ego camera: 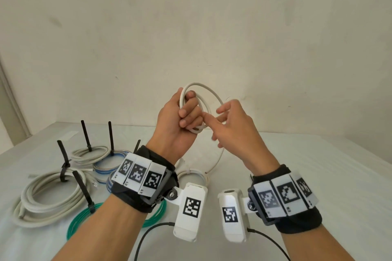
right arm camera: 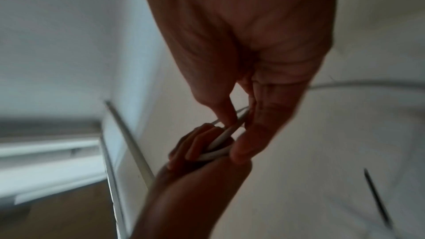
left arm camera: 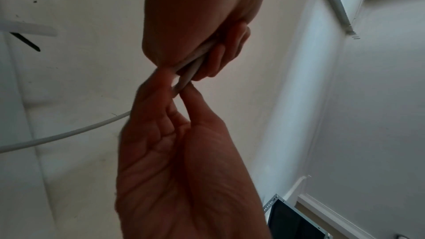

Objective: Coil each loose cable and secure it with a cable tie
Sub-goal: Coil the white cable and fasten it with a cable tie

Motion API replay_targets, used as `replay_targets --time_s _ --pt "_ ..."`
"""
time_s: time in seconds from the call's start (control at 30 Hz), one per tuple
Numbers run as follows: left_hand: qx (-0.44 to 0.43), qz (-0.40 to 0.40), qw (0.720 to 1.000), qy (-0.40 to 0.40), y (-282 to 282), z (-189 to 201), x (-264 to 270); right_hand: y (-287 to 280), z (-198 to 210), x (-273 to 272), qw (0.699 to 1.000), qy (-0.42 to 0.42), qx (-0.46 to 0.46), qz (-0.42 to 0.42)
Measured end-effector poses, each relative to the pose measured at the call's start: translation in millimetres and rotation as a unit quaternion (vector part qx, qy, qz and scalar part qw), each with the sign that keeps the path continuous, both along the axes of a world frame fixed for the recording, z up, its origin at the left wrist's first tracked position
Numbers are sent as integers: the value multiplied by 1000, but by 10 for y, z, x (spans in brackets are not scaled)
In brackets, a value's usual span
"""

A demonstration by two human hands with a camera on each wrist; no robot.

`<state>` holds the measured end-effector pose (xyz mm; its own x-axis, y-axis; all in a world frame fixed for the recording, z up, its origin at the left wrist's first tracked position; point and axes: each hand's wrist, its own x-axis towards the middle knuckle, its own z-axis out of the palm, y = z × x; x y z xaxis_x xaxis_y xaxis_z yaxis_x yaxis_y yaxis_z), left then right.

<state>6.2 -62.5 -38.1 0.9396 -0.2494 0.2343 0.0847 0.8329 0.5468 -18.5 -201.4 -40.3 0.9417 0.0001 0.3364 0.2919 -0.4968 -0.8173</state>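
The white cable (ego camera: 209,99) is held up in the air above the desk (ego camera: 297,165), already gathered into a few round loops. It is thin, smooth and round in section, off-white, and its free length hangs down from the loops to the desk. It looks light and fairly springy, so the loops would likely fan open if released; the safest hold is probably where the turns cross and bunch together, which is also where a tie would go.

The left hand (ego camera: 180,121) has its fingers curled round that bunched part of the loops. The right hand (ego camera: 231,125) meets it from the other side; its thumb and fingers appear to pinch the strand just beside the left fingers, as the wrist views show, the other fingers loosely spread.

On the desk to the left lie finished coils: a thick grey coil (ego camera: 48,197), a green coil (ego camera: 84,218) and a blue-striped coil (ego camera: 106,165), each bound with a black cable tie (ego camera: 84,193) standing upright.
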Motion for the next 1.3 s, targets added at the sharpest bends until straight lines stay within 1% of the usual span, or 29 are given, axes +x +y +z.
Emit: replay_targets --time_s 0.03,0.1,0.17,0.23,0.27,0.3,0.33,0.4,0.43,0.5,0.57,0.63,0.7,0.73,0.77,0.8,0.83,0.87,0.9,0.93,1.0,1.07,1.17,1.3 --pt "-5 -1 1000 6 -2 -3 5 -13 17 -13 999 -40 -27 -1" --pt "-23 2 1000 21 8 -4 21 -18 46 -10 994 -91 -35 48" --pt "-40 16 998 38 41 1 44 8 52 -6 988 -107 -23 107" --pt "-39 31 997 52 72 7 51 57 49 -28 982 -131 -28 130" --pt "-17 41 998 52 76 4 41 81 45 -44 981 -145 -30 126" --pt "26 54 997 45 69 -7 30 99 49 -60 981 -158 -25 114" --pt "87 66 994 28 49 -21 12 105 58 -64 981 -167 -18 95" --pt "218 68 973 -20 -16 -56 -27 75 81 -45 983 -177 -12 53" --pt "258 54 964 -37 -47 -71 -34 43 92 -28 984 -175 -18 37" --pt "274 0 961 -39 -74 -88 -28 -36 91 19 987 -158 -28 27" --pt "256 -74 964 -28 -52 -87 -16 -108 93 39 990 -132 -13 42" --pt "220 -155 963 -12 12 -75 -8 -178 103 58 991 -129 -3 42" --pt "170 -230 958 -7 93 -71 18 -253 97 100 989 -142 -35 13" --pt "142 -262 955 -8 129 -76 42 -283 91 112 990 -130 -51 4" --pt "114 -287 951 -9 154 -81 63 -305 87 119 994 -95 -44 14" --pt "93 -304 948 -7 171 -88 83 -316 80 123 998 -45 -3 50" --pt "77 -317 945 -4 181 -97 99 -318 76 114 992 7 66 106" --pt "66 -327 943 -4 186 -106 112 -323 78 99 975 49 142 161" --pt "62 -330 942 -6 189 -108 119 -329 92 80 955 72 203 202" --pt "64 -325 944 -8 196 -106 125 -340 105 72 941 82 237 226" --pt "70 -311 948 -9 212 -82 131 -348 128 62 925 93 265 255" --pt "80 -295 952 -8 226 -44 123 -342 130 72 915 113 286 262" --pt "106 -277 955 1 235 -20 103 -301 95 86 918 125 288 243" --pt "163 -228 959 34 204 -7 70 -280 43 124 938 117 253 208"
